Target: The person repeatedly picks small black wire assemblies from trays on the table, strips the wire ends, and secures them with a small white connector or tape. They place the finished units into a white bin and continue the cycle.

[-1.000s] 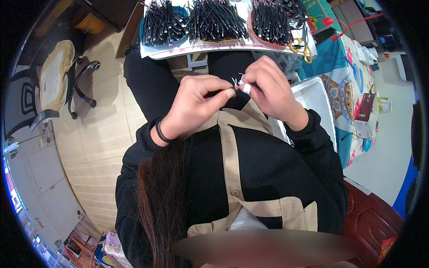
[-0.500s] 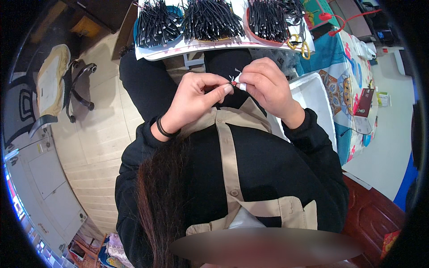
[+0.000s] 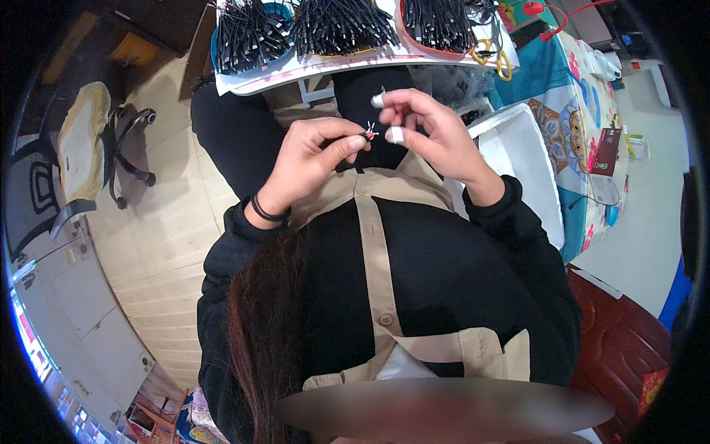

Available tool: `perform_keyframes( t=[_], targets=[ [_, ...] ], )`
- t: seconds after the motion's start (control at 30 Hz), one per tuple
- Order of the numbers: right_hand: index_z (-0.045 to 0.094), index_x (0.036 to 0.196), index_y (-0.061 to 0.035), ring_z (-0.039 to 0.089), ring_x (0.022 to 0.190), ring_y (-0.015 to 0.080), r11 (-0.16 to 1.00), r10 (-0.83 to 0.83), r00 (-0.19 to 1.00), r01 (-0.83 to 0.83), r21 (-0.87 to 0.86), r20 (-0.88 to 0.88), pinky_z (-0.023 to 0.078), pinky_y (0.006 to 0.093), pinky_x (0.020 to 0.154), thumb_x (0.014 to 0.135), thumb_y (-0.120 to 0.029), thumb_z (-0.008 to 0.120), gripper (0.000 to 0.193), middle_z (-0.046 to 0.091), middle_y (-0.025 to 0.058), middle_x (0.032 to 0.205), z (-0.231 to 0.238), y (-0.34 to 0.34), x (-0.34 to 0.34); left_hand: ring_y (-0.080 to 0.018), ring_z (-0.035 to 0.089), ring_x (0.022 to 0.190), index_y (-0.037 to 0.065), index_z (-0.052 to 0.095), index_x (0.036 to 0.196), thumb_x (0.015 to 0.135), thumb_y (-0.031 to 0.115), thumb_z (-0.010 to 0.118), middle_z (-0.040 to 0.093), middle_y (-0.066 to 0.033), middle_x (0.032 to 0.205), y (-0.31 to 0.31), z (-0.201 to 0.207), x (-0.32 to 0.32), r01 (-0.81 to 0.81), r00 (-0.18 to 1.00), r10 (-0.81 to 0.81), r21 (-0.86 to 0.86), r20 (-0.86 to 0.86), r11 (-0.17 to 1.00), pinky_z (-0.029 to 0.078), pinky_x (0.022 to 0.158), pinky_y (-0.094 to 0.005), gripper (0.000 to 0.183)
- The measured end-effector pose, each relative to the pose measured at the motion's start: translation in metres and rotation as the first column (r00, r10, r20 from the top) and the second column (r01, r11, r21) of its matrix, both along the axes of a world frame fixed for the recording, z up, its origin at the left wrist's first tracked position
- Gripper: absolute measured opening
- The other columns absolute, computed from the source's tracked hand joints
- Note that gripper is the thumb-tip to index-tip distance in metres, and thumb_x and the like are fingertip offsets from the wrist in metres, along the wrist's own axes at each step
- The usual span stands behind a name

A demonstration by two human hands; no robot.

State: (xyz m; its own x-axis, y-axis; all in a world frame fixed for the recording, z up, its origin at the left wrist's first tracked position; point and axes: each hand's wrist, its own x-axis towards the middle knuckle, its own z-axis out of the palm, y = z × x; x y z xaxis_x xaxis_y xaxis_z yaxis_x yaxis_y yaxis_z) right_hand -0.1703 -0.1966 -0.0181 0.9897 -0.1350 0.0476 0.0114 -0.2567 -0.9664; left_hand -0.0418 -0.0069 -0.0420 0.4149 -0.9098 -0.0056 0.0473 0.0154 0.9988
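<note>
While both hands meet above the lap, the left hand (image 3: 310, 159) pinches a thin dark cable (image 3: 361, 140) between thumb and forefinger, its fingers closed tight on it. Bare wire strands (image 3: 370, 132), reddish and pale, splay from the cable's end just past the left fingertips. Right beside them, the right hand (image 3: 436, 137) has its fingers curled toward the strands; white caps (image 3: 396, 135) cover two of its fingertips, one touching or nearly touching the wires, the other raised just above. Whether the right hand actually grips the strands cannot be told. A black band (image 3: 266, 213) circles the left wrist.

Beyond the hands, on the far side, a white-edged counter (image 3: 310, 70) carries three heaps of black cables (image 3: 340, 26), each lying in a shallow tray: a blue one (image 3: 216, 52) off to the left, the others ahead and to the right. Yellow-handled scissors (image 3: 494, 53) lie at the counter's corner, up and to the right of the right hand. A white box (image 3: 518, 155) sits just to the right of the right forearm, beside a patterned cloth (image 3: 573, 111). Well off to the left of the left hand, an office chair (image 3: 89, 159) stands on the pale floor (image 3: 163, 244). The person wears a black top under a tan apron (image 3: 373, 244).
</note>
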Motion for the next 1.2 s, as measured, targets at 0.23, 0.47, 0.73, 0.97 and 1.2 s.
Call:
perform_keyframes(
  t=[0.23, 0.47, 0.73, 0.97, 1.2],
  targets=[
    [0.063, 0.102, -0.0023, 0.062, 0.08, 0.0192, 0.952, 0.134, 0.967, -0.065, -0.298, 0.217, 0.049, 0.0295, 0.068, 0.081, -0.004, 0.066, 0.021, 0.063, 0.0084, 0.091, 0.018, 0.008, 0.012, -0.0036, 0.054, 0.066, 0.0, 0.069, 0.097, 0.092, 0.013, 0.062, 0.063, -0.0002, 0.076, 0.002, 0.006, 0.008, 0.119, 0.961, -0.133, -0.072, -0.242, 0.99, 0.043, 0.056, -0.0179, 0.015],
    [0.061, 0.09, -0.0001, 0.061, 0.079, 0.0299, 0.901, 0.045, 0.945, 0.101, -0.422, 0.323, 0.049, 0.0349, 0.072, 0.081, -0.003, 0.062, 0.01, 0.061, 0.0131, 0.086, 0.024, -0.006, 0.003, -0.0073, 0.055, 0.067, -0.004, 0.064, 0.104, 0.089, 0.004, 0.063, 0.063, -0.0048, 0.082, 0.004, 0.0, -0.001, -0.135, 0.904, 0.007, -0.27, -0.428, 0.953, 0.045, 0.061, -0.0192, 0.016],
    [0.066, 0.104, -0.0034, 0.062, 0.092, 0.0273, 0.889, 0.118, 0.879, 0.115, -0.444, 0.462, 0.05, 0.0353, 0.08, 0.074, -0.004, 0.072, 0.03, 0.063, 0.0122, 0.103, 0.022, 0.004, 0.004, -0.0101, 0.053, 0.067, -0.004, 0.063, 0.105, 0.089, 0.003, 0.063, 0.064, -0.0097, 0.087, -0.001, -0.001, -0.01, -0.133, 0.738, -0.172, -0.391, -0.652, 0.911, 0.045, 0.061, -0.022, 0.018],
    [0.063, 0.094, -0.0013, 0.06, 0.077, 0.0232, 0.938, 0.146, 0.813, 0.068, -0.34, 0.564, 0.048, 0.0307, 0.067, 0.076, -0.003, 0.07, 0.019, 0.061, 0.01, 0.087, 0.02, 0.014, 0.018, -0.0103, 0.053, 0.066, -0.004, 0.064, 0.104, 0.089, 0.002, 0.063, 0.067, -0.0132, 0.093, -0.003, 0.0, -0.014, -0.083, 0.696, -0.239, -0.407, -0.677, 0.91, 0.045, 0.061, -0.0225, 0.017],
    [0.062, 0.094, -0.001, 0.049, 0.067, 0.0091, 0.892, 0.058, 0.998, -0.036, 0.45, -0.037, 0.039, 0.022, 0.06, 0.094, -0.017, 0.059, 0.016, 0.055, 0.0006, 0.075, 0.003, 0.02, 0.006, -0.0159, 0.061, 0.067, -0.003, 0.066, 0.096, 0.086, 0.003, 0.065, 0.066, -0.01, 0.082, -0.003, 0.01, 0.0, 0.015, 0.946, 0.07, -0.258, 0.315, 0.966, 0.048, 0.061, -0.0268, 0.012]
  ],
)
